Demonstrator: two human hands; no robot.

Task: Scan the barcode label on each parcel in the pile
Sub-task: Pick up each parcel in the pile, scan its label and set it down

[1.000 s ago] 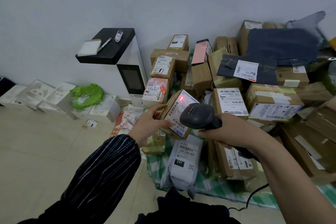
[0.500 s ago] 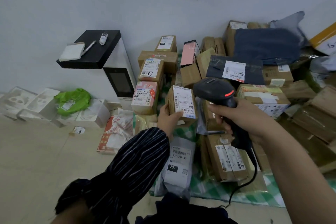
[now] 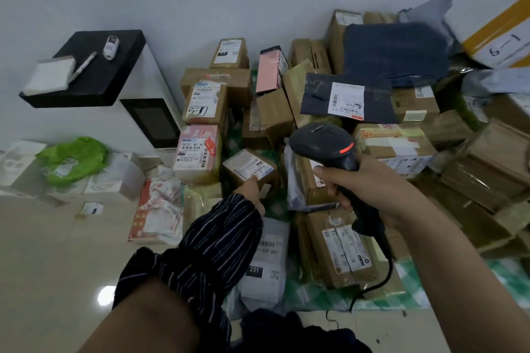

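A pile of cardboard parcels [image 3: 395, 149] with white barcode labels lies against the wall on a green checked cloth. My right hand [image 3: 350, 183] grips a black corded barcode scanner [image 3: 327, 146], its red light on, raised over the pile. My left hand [image 3: 252, 189], mostly hidden by a dark striped sleeve, touches the near edge of a small brown box [image 3: 246, 169] lying label-up in the pile. Whether its fingers curl round the box is hidden. A grey mailer bag [image 3: 266, 264] marked 231 lies just below the sleeve.
A white machine with a black top [image 3: 94, 71] stands at left, carrying a white pad, a pen and a small device. White foam pieces and a green bag [image 3: 71, 157] lie on the tiled floor. A dark mailer [image 3: 344, 97] tops the pile.
My left hand has lowered the small box from held upright down onto the pile, label up. The scanner stays raised in my right hand. The view has tilted downward.
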